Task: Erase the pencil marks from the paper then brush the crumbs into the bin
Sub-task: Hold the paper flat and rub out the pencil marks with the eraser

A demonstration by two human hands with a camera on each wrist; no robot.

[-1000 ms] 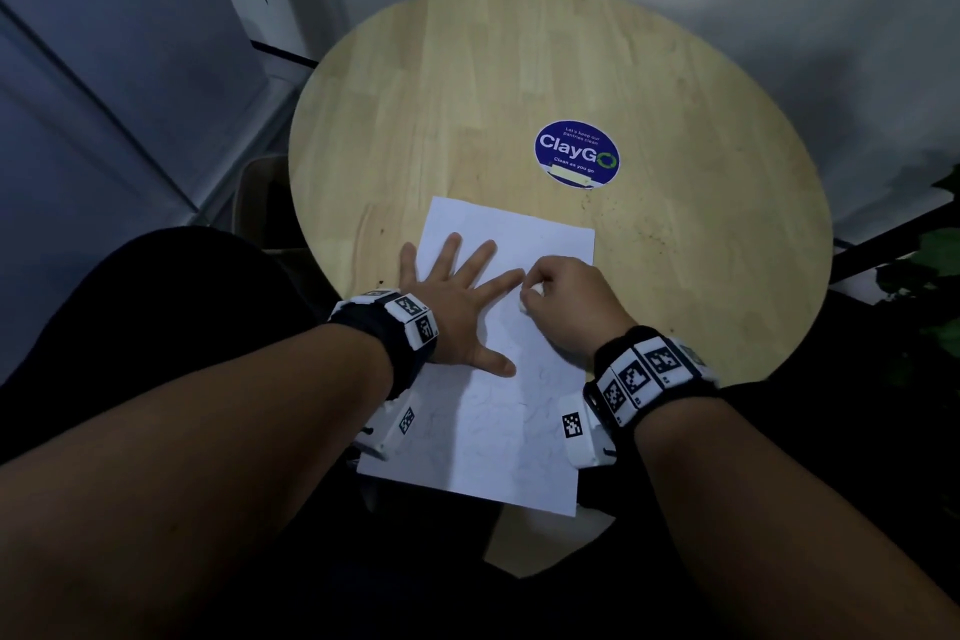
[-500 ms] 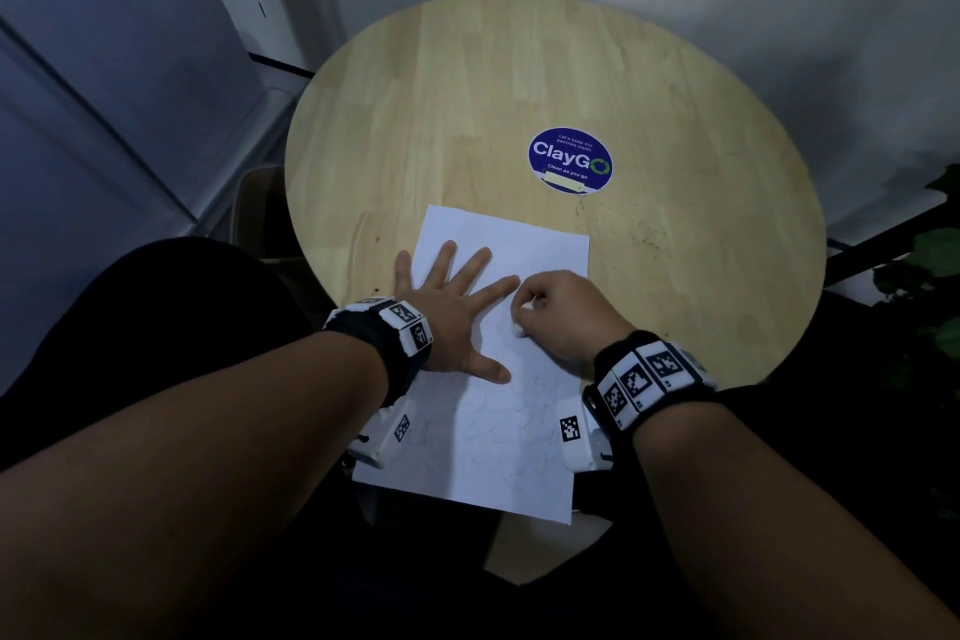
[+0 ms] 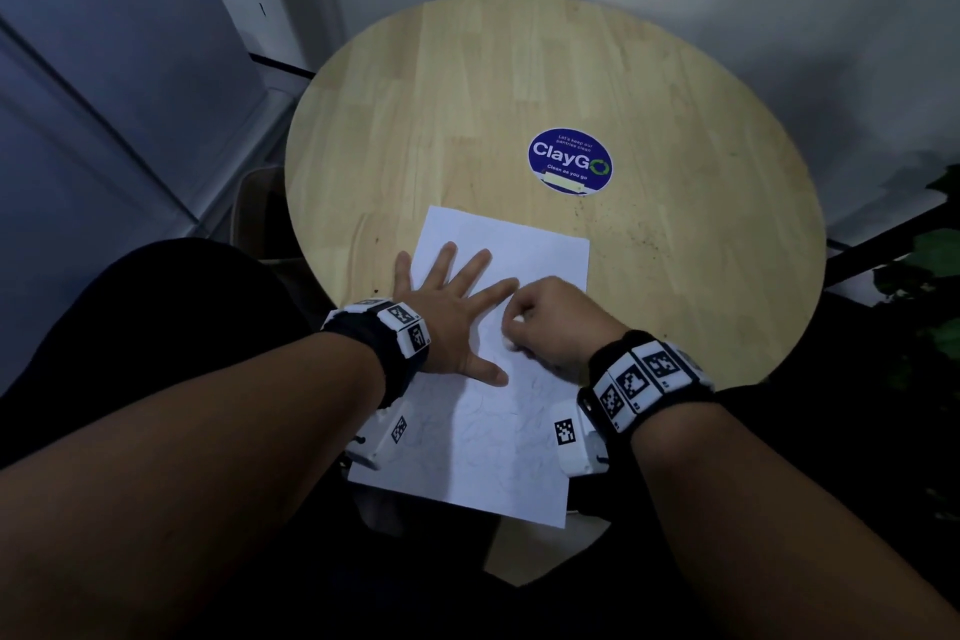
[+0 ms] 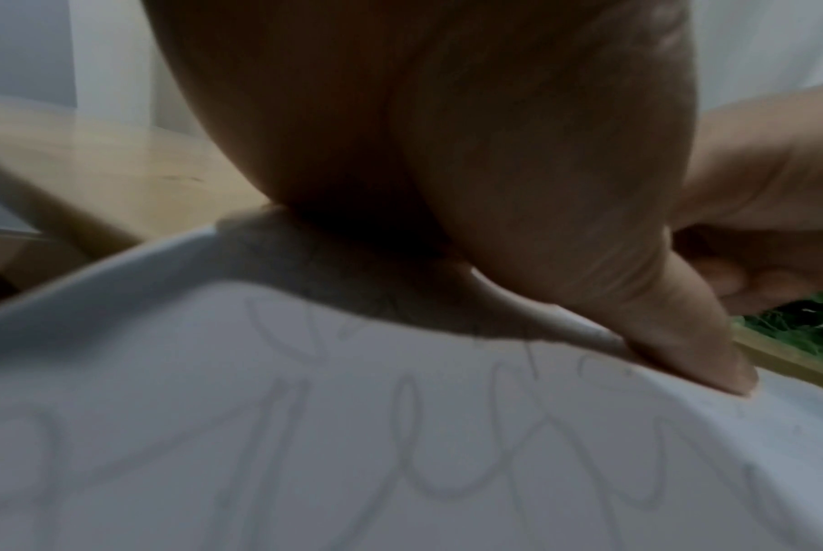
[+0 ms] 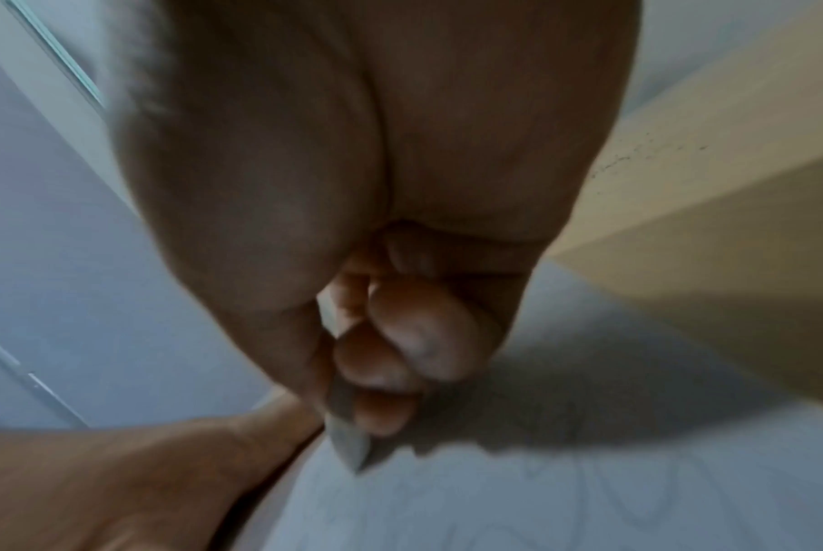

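A white sheet of paper (image 3: 498, 411) lies on the round wooden table (image 3: 519, 83), its near edge hanging over the table's rim. Faint looping pencil marks (image 4: 423, 466) cover its near half. My left hand (image 3: 447, 312) lies flat on the sheet with fingers spread, pressing it down. My right hand (image 3: 540, 322) is curled just right of it and pinches a small white eraser (image 5: 348, 443) whose tip touches the paper (image 5: 541, 503). In the left wrist view my left thumb (image 4: 697, 346) presses the paper (image 4: 164, 410).
A blue round ClayGo sticker (image 3: 570, 161) is stuck on the table beyond the paper. Dark specks (image 3: 639, 234) dot the wood to the right. A brown bin (image 3: 254, 208) stands on the floor left of the table. Green leaves (image 3: 930, 265) show at the right edge.
My right hand with the eraser has slid slightly toward me and left along the paper, near the left index fingertip. The left hand stays flat in place.
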